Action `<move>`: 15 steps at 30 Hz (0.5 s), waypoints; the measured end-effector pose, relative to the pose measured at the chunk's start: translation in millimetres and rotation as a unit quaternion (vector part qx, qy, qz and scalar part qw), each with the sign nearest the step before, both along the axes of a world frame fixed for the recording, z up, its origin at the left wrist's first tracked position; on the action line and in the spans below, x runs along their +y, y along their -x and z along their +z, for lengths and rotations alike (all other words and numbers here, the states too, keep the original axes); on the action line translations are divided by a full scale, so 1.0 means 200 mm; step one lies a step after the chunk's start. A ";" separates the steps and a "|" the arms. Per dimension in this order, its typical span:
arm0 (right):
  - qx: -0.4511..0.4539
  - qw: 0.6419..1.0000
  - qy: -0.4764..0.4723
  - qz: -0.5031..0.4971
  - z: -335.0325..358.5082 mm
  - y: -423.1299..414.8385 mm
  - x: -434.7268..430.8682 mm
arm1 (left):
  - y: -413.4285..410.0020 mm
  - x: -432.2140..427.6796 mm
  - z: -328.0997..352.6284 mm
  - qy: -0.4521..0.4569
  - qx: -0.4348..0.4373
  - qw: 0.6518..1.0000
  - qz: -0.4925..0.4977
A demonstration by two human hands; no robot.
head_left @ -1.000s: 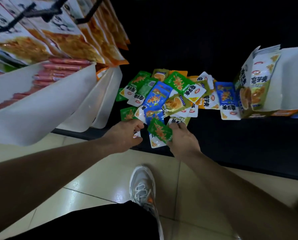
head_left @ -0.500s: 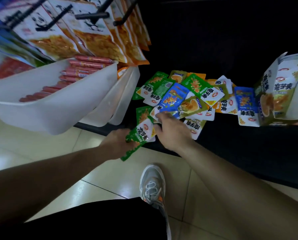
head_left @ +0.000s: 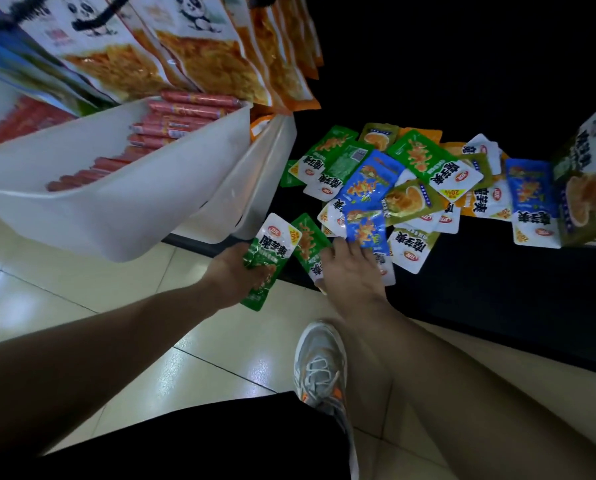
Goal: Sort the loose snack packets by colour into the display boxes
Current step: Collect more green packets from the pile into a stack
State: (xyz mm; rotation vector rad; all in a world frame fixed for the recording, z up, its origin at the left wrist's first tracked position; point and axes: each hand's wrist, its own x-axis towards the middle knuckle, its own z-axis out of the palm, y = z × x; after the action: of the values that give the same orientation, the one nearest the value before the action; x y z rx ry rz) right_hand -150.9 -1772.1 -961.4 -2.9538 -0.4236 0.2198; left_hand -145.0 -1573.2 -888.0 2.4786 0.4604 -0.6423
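head view only. gripping a green snack packet [head_left: 268, 258] in the left hand [head_left: 234, 275], curled right round it and held off the shelf edge over the floor tiles, guessing as a stash for the greens. reaching into the near edge of the loose pile [head_left: 410, 188] with the right hand [head_left: 350, 271], touching a blue packet [head_left: 364, 230] and sitting just beside another green packet [head_left: 308, 242] (can't tell if pinching or only pressing). probably after that green one to match. lying jumbled on the dark shelf [head_left: 497, 271]: green, blue, olive, orange. can't see anything dropped into the olive display box [head_left: 580, 192] far right, well apart from both hands.
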 end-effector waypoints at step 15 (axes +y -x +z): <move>0.150 0.941 -0.290 -0.085 0.34 -0.02 -0.31 | -0.05 -0.10 0.11 0.068 -0.083 0.993 0.039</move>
State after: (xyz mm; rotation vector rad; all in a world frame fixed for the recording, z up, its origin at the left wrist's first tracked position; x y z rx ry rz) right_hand -146.8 -1834.7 -894.4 -2.3108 -0.1502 0.4312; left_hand -134.5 -1592.4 -865.3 2.3486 0.4331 -0.4185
